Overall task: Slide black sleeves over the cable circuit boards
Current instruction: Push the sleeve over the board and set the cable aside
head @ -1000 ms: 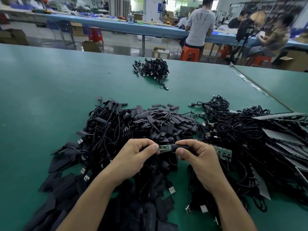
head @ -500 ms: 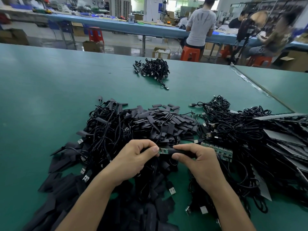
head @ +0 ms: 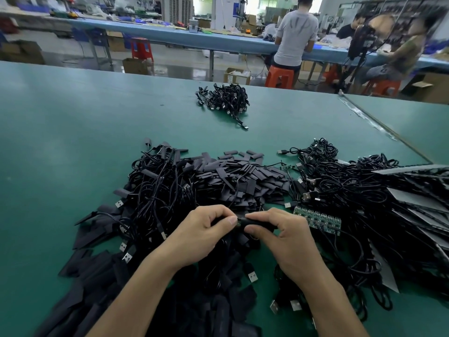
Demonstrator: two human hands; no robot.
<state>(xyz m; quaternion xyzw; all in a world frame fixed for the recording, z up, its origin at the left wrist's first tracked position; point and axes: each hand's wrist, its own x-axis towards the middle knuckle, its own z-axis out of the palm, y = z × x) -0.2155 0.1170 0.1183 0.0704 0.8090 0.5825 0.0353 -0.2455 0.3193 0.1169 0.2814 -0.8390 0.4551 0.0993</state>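
Softness is what you must reckon with: the short black flattened-tube sleeve (head: 251,222) is light, thin-walled and limp, and will likely buckle if you push it from its far end. The small green circuit board inside it is stiff, light and probably fragile where the wire joins it. Your right hand (head: 284,242) pinches the sleeve narrowly between thumb and forefinger, close to its leading mouth, which is the place to hold. Your left hand (head: 201,235) pinches the board's cable end with curled fingers, its thumb tip touching the sleeve's mouth. Both parts are held just above the heap of loose black sleeves (head: 243,176) on the green table (head: 73,142), with the tangle of black USB cables (head: 352,190) and a green panel of unseparated boards (head: 318,218) to the right. Pull along the board's length, never against the wire.

A second ago a strip of green board showed between your hands, and half a second ago a shorter one. Now the sleeve has closed that gap and your thumbs nearly meet, so the board looks all but covered.
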